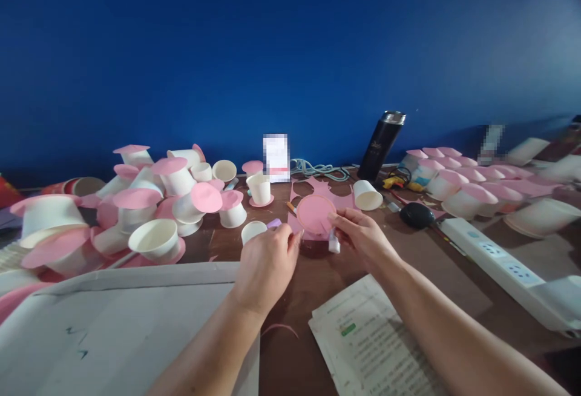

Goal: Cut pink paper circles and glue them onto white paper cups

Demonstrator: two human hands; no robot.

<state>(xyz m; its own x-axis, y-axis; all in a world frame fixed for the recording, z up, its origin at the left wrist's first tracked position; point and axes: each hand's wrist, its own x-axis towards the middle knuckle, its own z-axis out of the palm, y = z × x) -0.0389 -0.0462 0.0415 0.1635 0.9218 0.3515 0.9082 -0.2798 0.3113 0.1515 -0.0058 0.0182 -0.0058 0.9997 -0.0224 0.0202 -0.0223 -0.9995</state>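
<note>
A pink paper disc [316, 213] with an orange-looking outline is held up in front of me. My right hand [365, 235] pinches its right edge between thumb and fingers. Just below those fingers a small white cap or tube end [334, 243] shows; whether the hand also holds it, I cannot tell. At the disc's lower left, my left hand [267, 263] is closed with thumb and fingertips together; anything between them is hidden. Behind the left hand are a white paper cup [253, 231] and a purple object [273, 223]. Pink paper with round cut-outs [323, 188] lies beyond the disc.
Many white cups with pink discs [170, 167] crowd the left; more stand in rows [472, 193] at right. A cardboard box lid [149, 323], printed sheets [363, 329], a power strip [494, 257], a mouse [416, 215] and a black flask [381, 148] are around.
</note>
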